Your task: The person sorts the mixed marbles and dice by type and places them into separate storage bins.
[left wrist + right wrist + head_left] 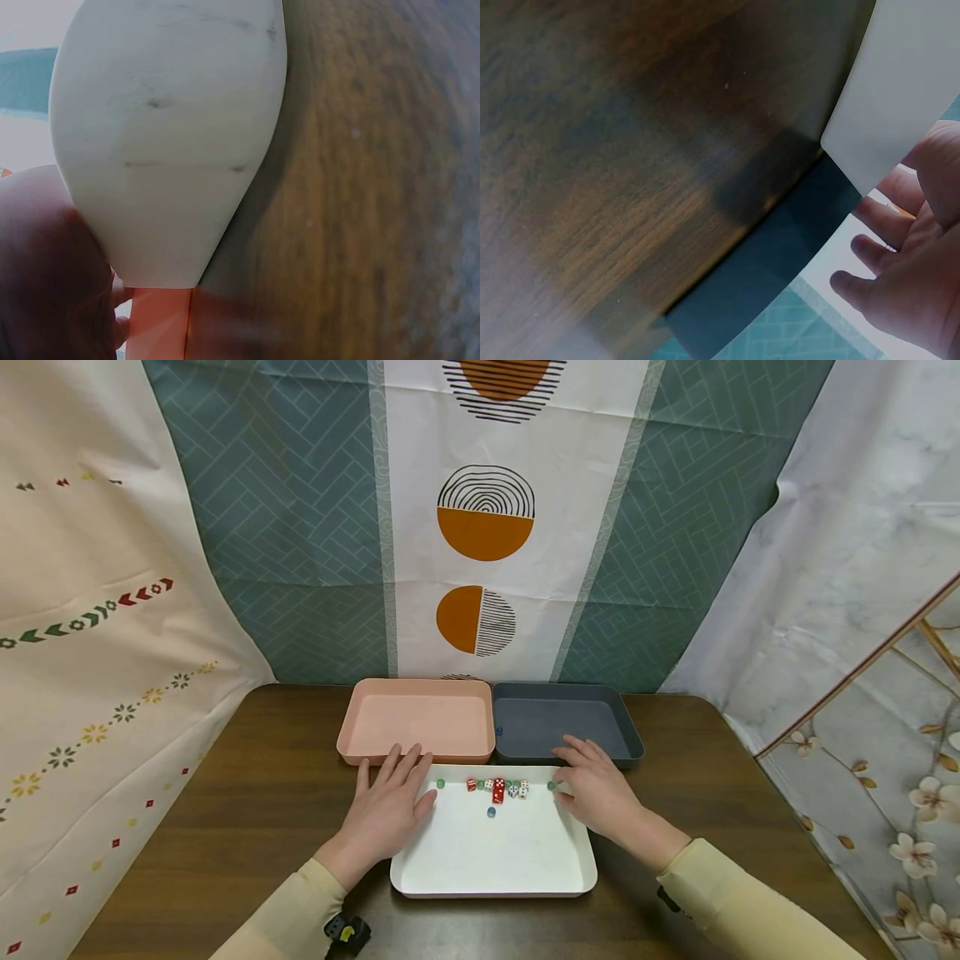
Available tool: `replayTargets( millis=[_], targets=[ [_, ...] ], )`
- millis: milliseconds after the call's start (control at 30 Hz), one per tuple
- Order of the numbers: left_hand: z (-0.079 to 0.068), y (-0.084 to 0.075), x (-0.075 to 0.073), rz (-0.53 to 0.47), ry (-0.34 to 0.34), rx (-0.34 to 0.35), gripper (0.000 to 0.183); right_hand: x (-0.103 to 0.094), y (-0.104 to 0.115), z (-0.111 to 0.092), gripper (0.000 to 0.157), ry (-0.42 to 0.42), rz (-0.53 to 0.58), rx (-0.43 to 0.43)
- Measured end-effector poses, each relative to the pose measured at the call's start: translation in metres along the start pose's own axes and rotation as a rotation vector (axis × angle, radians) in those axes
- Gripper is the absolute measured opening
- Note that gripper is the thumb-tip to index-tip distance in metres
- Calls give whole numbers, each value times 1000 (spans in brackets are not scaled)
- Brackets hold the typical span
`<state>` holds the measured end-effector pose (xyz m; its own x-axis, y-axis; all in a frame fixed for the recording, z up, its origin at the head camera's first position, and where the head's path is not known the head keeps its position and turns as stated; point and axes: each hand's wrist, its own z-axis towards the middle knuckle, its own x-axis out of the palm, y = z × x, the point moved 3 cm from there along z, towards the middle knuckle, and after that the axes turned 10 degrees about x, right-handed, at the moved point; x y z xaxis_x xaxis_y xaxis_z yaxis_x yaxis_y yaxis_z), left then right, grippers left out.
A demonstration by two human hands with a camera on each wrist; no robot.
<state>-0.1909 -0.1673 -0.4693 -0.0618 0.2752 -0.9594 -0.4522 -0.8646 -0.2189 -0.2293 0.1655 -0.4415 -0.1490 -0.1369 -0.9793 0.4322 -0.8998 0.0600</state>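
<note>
Sleeves: two, pale yellow cloth, a left sleeve (pixel 296 910) at bottom left-centre and a right sleeve (pixel 735 893) at lower right.
Wrist device: one, black, at the left cuff (pixel 347 933).
Left hand (pixel 388 814): centre-left, grip loose, fingers straight and spread, nothing held; it lies over the left edge of the white tray.
Right hand (pixel 600 789): right of centre, grip slack, fingers apart, holding nothing visible; fingertips just beside a green piece at the tray's upper right.
Trays: three, smooth, shallow, round-cornered; white tray (pixel 495 860) at lower centre, pink tray (pixel 420 718) and navy tray (pixel 558 718) side by side above it.
Dice (pixel 498 791): dotted cubes along the white tray's upper middle; two red and at least three white, though crowding blurs the exact count.
Green pieces (pixel 440 783): at least three, small and rounded, in the same row.
Blue pieces: two, one (pixel 491 812) below the dice, one (pixel 499 732) at the navy tray's left.
Worktop (pixel 240 777): one, dark brown, wood-grained.
Backdrop (pixel 322 527): teal herringbone cloth with a white strip of orange circles, top centre.
</note>
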Motion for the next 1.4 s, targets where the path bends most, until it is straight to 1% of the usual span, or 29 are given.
replayTargets(
  millis=[333, 633, 900, 1067, 1400],
  targets=[
    [0, -1, -1, -5, 1, -1, 66, 2, 0, 1, 19, -31, 16, -3],
    [0, 0, 0, -5, 5, -9, 66, 8, 5, 9, 14, -60, 18, -1],
    [0, -1, -1, -1, -3, -13, 66, 11, 10, 14, 11, -63, -14, 8],
    [-1, -2, -2, -5, -16, -14, 66, 12, 9, 14, 12, -60, -12, 14],
    [1, 0, 0, -8, 5, -12, 67, 13, 10, 13, 13, -53, -5, 22]
  ],
)
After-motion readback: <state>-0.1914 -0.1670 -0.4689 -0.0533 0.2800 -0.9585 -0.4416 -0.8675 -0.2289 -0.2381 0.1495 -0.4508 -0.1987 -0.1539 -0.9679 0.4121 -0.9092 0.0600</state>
